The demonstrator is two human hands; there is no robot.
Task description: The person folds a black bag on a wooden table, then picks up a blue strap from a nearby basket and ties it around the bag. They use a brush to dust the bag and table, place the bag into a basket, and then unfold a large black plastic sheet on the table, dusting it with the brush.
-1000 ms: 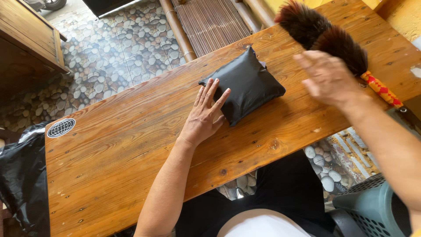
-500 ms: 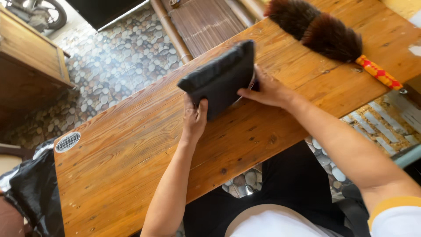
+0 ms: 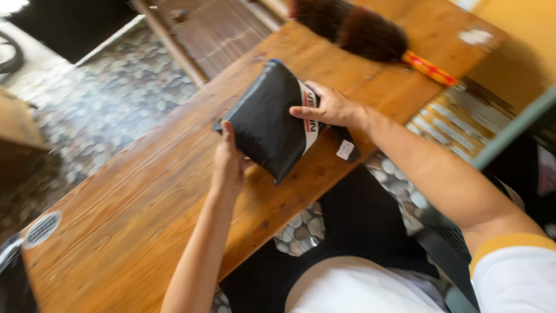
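A black plastic-wrapped parcel with a white and red printed strip and a small white tag is lifted off the wooden table, tilted toward me. My left hand grips its lower left edge, thumb on top. My right hand holds its right side, fingers laid over the printed strip. Both hands are above the table's near edge.
A dark feather duster with a red and yellow handle lies at the table's far right. A pebble floor and a slatted wooden panel lie beyond the table. A round metal drain cover sits at left.
The parcel lay flat on the table under my left hand; both hands picked it up, turned it over and brought it closer, so the printed strip now faces up.
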